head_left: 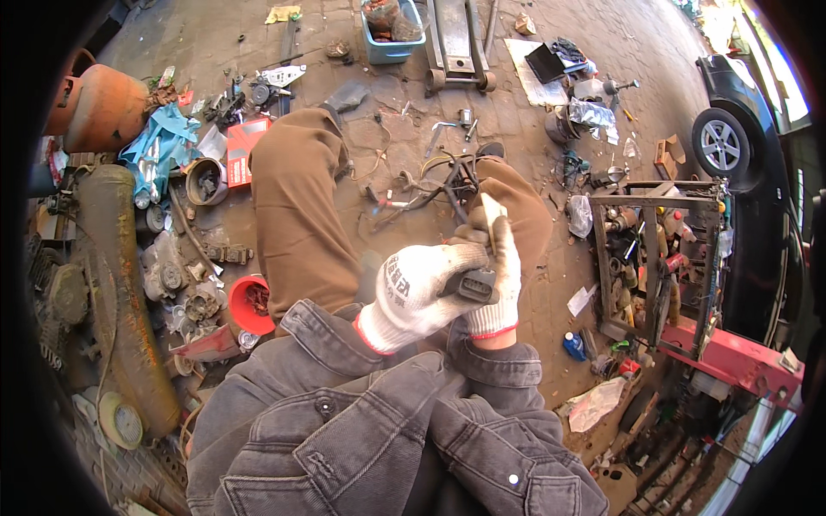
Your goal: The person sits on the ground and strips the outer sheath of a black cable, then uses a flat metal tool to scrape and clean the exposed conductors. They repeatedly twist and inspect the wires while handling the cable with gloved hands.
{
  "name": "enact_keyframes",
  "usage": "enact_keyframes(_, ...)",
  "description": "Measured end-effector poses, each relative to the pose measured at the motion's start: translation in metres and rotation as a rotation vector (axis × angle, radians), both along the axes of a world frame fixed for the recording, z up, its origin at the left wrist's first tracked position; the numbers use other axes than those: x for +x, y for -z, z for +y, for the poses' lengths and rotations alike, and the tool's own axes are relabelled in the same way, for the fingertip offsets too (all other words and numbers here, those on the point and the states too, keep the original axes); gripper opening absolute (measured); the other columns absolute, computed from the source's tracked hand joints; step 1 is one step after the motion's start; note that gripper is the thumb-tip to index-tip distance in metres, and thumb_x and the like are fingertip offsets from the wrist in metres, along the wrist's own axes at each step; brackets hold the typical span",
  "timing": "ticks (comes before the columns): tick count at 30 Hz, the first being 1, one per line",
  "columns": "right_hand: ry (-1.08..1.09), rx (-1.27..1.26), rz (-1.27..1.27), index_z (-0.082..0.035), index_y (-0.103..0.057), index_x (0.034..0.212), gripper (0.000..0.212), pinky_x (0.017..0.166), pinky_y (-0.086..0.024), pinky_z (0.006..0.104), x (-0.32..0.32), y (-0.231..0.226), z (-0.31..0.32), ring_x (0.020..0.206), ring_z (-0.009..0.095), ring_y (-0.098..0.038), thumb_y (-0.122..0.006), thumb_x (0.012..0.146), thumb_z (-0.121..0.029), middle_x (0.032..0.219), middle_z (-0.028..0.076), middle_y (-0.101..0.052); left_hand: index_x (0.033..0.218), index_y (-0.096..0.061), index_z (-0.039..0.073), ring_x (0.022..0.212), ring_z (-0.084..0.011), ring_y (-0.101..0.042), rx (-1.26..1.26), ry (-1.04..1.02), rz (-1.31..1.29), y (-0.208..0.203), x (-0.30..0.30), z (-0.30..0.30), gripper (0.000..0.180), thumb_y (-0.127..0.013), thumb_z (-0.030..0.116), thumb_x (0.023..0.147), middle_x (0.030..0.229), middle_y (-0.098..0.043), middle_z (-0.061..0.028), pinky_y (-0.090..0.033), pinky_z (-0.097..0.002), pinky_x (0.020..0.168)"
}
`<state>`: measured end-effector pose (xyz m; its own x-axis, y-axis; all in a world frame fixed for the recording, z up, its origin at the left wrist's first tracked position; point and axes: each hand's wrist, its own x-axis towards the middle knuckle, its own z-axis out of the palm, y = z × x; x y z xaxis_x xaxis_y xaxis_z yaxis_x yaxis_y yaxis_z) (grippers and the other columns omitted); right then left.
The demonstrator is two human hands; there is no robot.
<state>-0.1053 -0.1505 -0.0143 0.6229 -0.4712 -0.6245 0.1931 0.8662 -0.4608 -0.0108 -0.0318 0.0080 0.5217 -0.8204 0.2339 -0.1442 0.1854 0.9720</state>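
Observation:
Both hands wear white knit work gloves with red-edged cuffs and dirty fingers, and they meet in front of my lap. My left hand (417, 288) is closed around a dark grey block with a recessed end, which looks like an electrical connector (476, 285). Right against it, my right hand (506, 262) is raised with its fingers bent together; what they grip, if anything, is hidden. Just beyond the hands, a dark wiring harness (447, 182) with several loose branches hangs by my right knee. Whether it joins the connector cannot be seen.
Left are a red bowl (250, 304), a red-and-white box (247, 151), metal parts and a rusty cylinder (120, 292). Ahead stand a blue bin (394, 52) and a floor jack (454, 43). On the right, a cluttered metal frame (641, 199) stands near a dark car (748, 206).

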Motion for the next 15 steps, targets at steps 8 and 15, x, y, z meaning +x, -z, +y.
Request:
enact_keyframes(8, -0.164, -0.101, 0.162, -0.009, -0.043, 0.152, 0.071, 0.092, -0.052, 0.0411, -0.021, -0.028, 0.022, 0.106, 0.023, -0.062, -0.038, 0.104, -0.062, 0.116, 0.009, -0.064, 0.116, -0.069, 0.008, 0.086, -0.0335, -0.07, 0.006, 0.005, -0.131, 0.003, 0.012, 0.006, 0.046, -0.083, 0.018, 0.073, 0.092, -0.071, -0.0152, -0.055, -0.0391, 0.074)
enact_keyframes(15, -0.789, -1.177, 0.71, -0.007, -0.066, 0.116, 0.025, 0.068, -0.052, 0.0384, -0.044, -0.047, -0.019, 0.072, 0.032, -0.064, -0.058, 0.101, -0.025, 0.086, 0.014, -0.068, 0.12, -0.065, 0.0, 0.106, -0.0271, -0.063, -0.138, 0.004, 0.341, 0.037, 0.022, 0.009, 0.051, -0.077, 0.038, 0.086, 0.129, -0.057, -0.0164, -0.05, -0.0385, 0.092)
